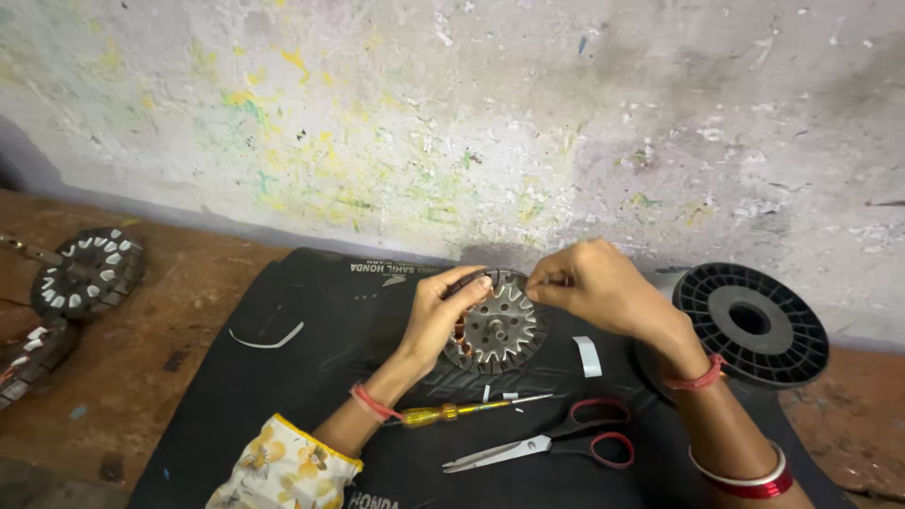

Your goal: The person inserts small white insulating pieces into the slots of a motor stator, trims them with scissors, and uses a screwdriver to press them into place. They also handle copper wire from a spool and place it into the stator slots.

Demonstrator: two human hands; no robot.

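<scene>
**Hands at work on a round motor stator**

Stator (497,325) of grey metal, round with teeth around a centre hub, stands tilted on a black mat (311,377) in the middle of the frame, close under the stained wall (452,123). The left hand (438,316) holds it from its left side, fingers curled over the rim and the thumb at the edge, so the hand is closed on the stator. The right hand (594,287) is at the upper right rim; its fingertips are pressed together as if they pinch something small there, but what it is, a strip or a wire, is too small to tell.

I judge that the step in hand is fitting or feeding a small piece into a slot at the top edge of the stator. The next move seems to call for a steady grip from the left hand and a fine, exact push from the right fingertips.

Below the stator lie a yellow-handled screwdriver (462,411) and scissors with red handles (556,441), both on the mat. A white strip (586,356) lies just right of the stator, and a thin curved white strip (269,339) lies at the left part of the mat. A black plastic spool (754,325) rests at the right. At the far left of the frame, on the brown bench (141,339), is another stator with white pieces in its slots (90,273).
</scene>
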